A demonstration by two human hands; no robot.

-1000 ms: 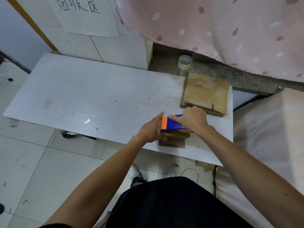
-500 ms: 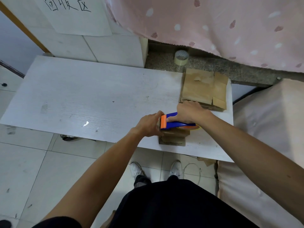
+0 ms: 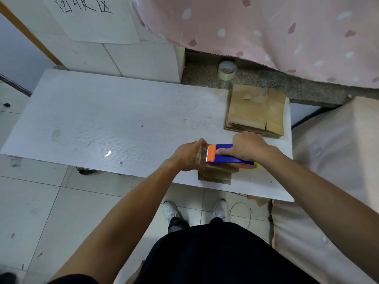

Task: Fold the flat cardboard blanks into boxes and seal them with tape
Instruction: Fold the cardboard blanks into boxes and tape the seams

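A small brown cardboard box (image 3: 215, 174) stands near the front edge of the white table (image 3: 102, 124). My left hand (image 3: 189, 156) grips the box's left end. My right hand (image 3: 246, 147) holds a blue and orange tape dispenser (image 3: 227, 156) flat on top of the box, its orange toothed end pointing left toward my left hand. A strip of clear tape shows at the box's left end. A stack of flat cardboard blanks (image 3: 255, 110) lies at the table's back right, just beyond my right hand.
A spare roll of clear tape (image 3: 227, 70) sits on the stone ledge behind the table. A pink patterned curtain (image 3: 266, 27) hangs above it. A beige cushion (image 3: 332, 160) borders the table's right side. My feet stand on the tiled floor below the table's front edge.
My right hand has drawn the dispenser a little to the right across the box's top, showing more of the yellow tape roll. My left hand keeps hold of the box's left end.
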